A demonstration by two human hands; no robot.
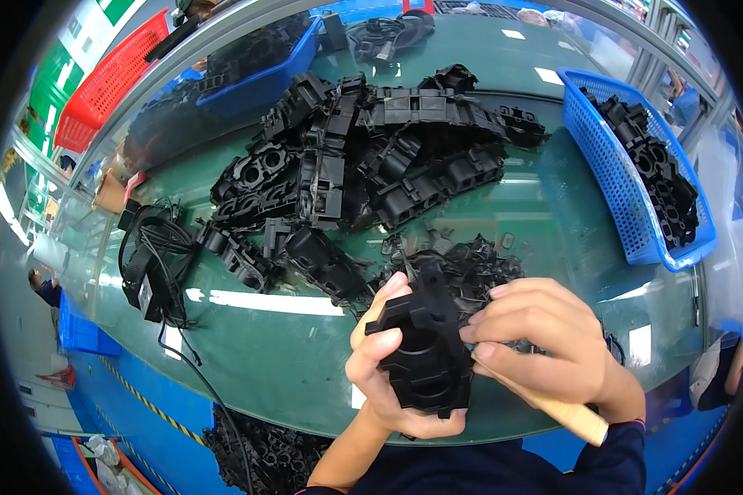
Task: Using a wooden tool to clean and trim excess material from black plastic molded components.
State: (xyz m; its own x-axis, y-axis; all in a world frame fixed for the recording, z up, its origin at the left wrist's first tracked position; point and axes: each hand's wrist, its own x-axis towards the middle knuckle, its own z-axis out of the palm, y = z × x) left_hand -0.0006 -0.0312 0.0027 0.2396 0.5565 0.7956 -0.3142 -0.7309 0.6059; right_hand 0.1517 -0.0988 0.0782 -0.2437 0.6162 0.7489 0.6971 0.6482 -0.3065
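My left hand [385, 371] grips a black moulded plastic part [423, 346] with round openings, holding it upright just above the near edge of the green table [281, 346]. My right hand [545, 342] is closed around a wooden-handled tool [571, 417] and presses against the part's right side; the tool's working end is hidden behind my fingers. A small heap of black plastic trimmings [462, 260] lies right behind the part.
A large pile of black plastic parts [363, 165] covers the table's middle. A blue basket [636, 173] of parts stands at the right, another blue basket [260, 70] and a red basket [107, 78] at the back left. Black cables [153, 264] lie at left. More parts [264, 454] sit below the table.
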